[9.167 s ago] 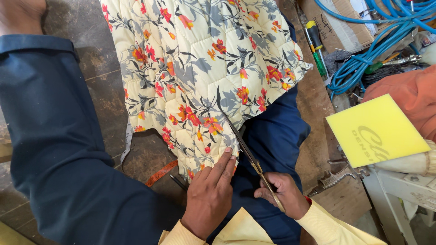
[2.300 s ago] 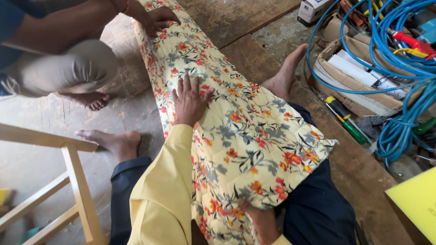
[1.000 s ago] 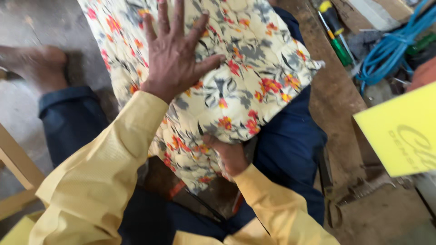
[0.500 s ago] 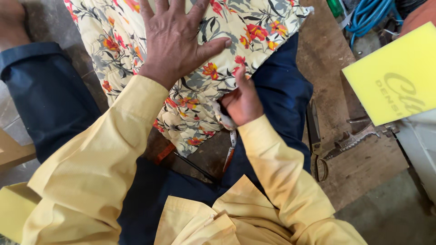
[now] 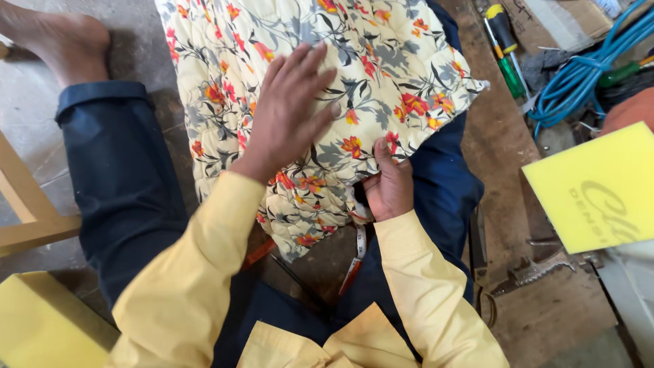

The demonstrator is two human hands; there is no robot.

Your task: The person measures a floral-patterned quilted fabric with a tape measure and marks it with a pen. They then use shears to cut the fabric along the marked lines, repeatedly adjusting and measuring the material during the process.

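Observation:
A cream quilted fabric [image 5: 381,61] with orange flowers and grey leaves lies over my lap and dark blue trousers [image 5: 129,191]. My left hand [image 5: 289,109] rests flat on top of it, fingers spread. My right hand [image 5: 390,185] grips the fabric's near edge, thumb on top and fingers tucked underneath. A strip of measuring tape [image 5: 355,255] hangs down just below that hand. Both my sleeves are yellow.
A yellow foam sheet [image 5: 596,187] lies at the right, another yellow block [image 5: 41,327] at bottom left. Screwdrivers [image 5: 505,41] and a coiled blue hose [image 5: 586,65] sit top right. Large scissors [image 5: 480,259] rest on the wooden board. A bare foot [image 5: 58,37] shows top left, a wooden frame [image 5: 24,211] left.
My left hand has slid down the fabric and turned rightwards. My right hand has shifted right along the fabric's near edge and still grips it.

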